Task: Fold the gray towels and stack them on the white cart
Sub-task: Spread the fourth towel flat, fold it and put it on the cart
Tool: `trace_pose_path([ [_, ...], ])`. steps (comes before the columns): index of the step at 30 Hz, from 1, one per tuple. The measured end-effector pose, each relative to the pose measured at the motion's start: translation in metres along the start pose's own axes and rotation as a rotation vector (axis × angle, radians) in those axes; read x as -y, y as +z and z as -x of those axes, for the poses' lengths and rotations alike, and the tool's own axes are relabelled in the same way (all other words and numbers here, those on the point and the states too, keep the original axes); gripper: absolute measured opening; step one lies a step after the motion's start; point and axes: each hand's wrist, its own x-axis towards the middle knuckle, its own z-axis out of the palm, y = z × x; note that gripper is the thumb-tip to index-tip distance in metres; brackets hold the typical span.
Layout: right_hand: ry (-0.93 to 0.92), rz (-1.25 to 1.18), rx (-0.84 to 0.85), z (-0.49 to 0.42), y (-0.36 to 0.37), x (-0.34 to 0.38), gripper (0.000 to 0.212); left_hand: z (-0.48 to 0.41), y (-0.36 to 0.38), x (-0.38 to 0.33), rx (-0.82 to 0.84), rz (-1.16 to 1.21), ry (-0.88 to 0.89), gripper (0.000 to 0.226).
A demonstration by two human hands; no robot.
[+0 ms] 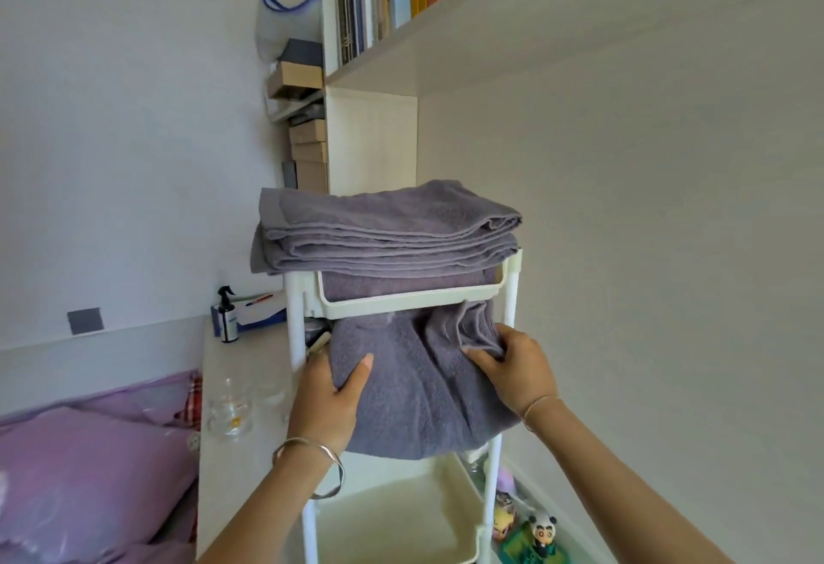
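A white cart with tiered trays stands in front of me. Folded gray towels lie stacked on its top tray and overhang the left side. A bunched gray towel fills the gap below that tray, in front of the middle tier. My left hand grips the towel's left edge, thumb on top. My right hand pinches a fold at its upper right, beside the cart's right post.
The lower cart tray is below the towel. A white bedside surface at left holds glass cups and a spray bottle. A bed with purple pillows lies far left. Small figurines stand at lower right. Bookshelves rise behind.
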Motion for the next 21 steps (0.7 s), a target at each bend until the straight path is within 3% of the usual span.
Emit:
trace_pose_path([
  [3,-0.006,0.101,0.002,-0.015,0.006,0.002,0.034,-0.006,0.010,0.005,-0.058,-0.056,-0.008,0.049],
  [7,0.047,0.229,0.053,-0.033,0.018,0.004,0.036,-0.016,0.020,0.013,-0.127,-0.153,-0.042,0.040],
  [13,0.020,0.297,0.021,-0.050,0.030,0.015,0.038,-0.023,0.028,0.004,-0.241,-0.286,-0.020,0.051],
  [21,0.054,0.301,0.007,-0.062,0.045,0.017,0.038,-0.037,0.034,0.003,-0.235,-0.607,-0.106,0.052],
])
